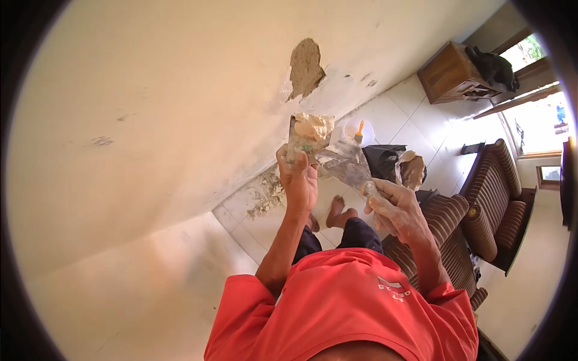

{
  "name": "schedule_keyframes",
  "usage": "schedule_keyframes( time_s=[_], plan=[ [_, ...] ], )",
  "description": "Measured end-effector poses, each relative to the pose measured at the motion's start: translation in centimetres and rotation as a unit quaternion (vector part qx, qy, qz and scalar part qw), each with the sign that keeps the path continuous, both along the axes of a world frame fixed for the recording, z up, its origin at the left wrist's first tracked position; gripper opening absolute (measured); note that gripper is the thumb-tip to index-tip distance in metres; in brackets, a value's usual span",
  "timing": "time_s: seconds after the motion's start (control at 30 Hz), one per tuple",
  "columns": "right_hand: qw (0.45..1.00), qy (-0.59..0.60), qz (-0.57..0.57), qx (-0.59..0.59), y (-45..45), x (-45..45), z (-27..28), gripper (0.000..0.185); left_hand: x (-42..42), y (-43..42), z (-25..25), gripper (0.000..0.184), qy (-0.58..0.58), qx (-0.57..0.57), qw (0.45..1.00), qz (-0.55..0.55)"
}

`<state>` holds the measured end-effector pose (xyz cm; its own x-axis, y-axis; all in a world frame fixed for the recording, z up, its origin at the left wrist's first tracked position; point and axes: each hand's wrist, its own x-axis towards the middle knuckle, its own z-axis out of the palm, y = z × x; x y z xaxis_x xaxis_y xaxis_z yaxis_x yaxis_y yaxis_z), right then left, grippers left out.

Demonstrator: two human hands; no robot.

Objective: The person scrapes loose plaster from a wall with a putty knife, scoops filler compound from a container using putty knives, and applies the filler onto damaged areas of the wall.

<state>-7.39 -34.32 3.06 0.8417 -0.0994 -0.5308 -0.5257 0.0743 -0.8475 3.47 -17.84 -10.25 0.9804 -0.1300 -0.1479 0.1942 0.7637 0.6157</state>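
My left hand (pixel 298 180) is closed around the lower end of a flat, smeared scraper (pixel 299 144); its handle is hidden by the fingers. A lump of cream putty (pixel 314 126) sits on the scraper's upper part. My right hand (pixel 397 209) grips a putty knife (pixel 348 165), whose wide, putty-smeared blade points up and left. The blade's far corner comes close to the scraper's right edge; I cannot tell if they touch. Beyond both tools, the cream wall (pixel 180 108) has a bare brown patch (pixel 306 67) with ragged edges.
Plaster rubble (pixel 265 195) lies on the tiled floor (pixel 394 123) along the wall. A whitish tub with an orange-handled brush (pixel 359 132) and a black bag (pixel 385 161) stand beyond my hands. Striped armchairs (pixel 494 204) are at right, a wooden cabinet (pixel 448 75) farther back.
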Motion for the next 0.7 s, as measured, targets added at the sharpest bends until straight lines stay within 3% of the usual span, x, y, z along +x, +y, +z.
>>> schedule_keyframes(
  time_s=[0.23, 0.33, 0.4, 0.5, 0.63, 0.7],
  plan=[
    [0.998, -0.038, 0.05, -0.029, 1.3, 0.0, 5.5, 0.041, -1.1, 1.3, 3.6, 0.032, -0.127, -0.015, 0.991, 0.034],
    [0.996, -0.049, 0.068, -0.031, 1.4, -0.1, 7.0, 0.042, -1.1, 2.4, 4.5, 0.026, -0.169, 0.028, 0.984, 0.053],
    [0.993, -0.06, 0.09, -0.047, 1.5, -0.3, 7.6, 0.043, -0.9, 2.9, 4.7, 0.02, -0.265, 0.126, 0.952, 0.082],
    [0.99, -0.081, 0.103, -0.042, 1.9, -0.3, 7.8, 0.032, -0.5, 3.9, 5.3, 0.019, -0.318, 0.208, 0.917, 0.118],
    [0.986, -0.113, 0.111, -0.051, 2.1, -0.4, 7.1, 0.033, -0.1, 5.4, 6.0, 0.021, -0.333, 0.258, 0.897, 0.133],
    [0.984, -0.125, 0.113, -0.057, 2.1, -0.4, 6.6, 0.034, 0.3, 5.9, 6.5, 0.02, -0.402, 0.263, 0.863, 0.158]
  ],
)
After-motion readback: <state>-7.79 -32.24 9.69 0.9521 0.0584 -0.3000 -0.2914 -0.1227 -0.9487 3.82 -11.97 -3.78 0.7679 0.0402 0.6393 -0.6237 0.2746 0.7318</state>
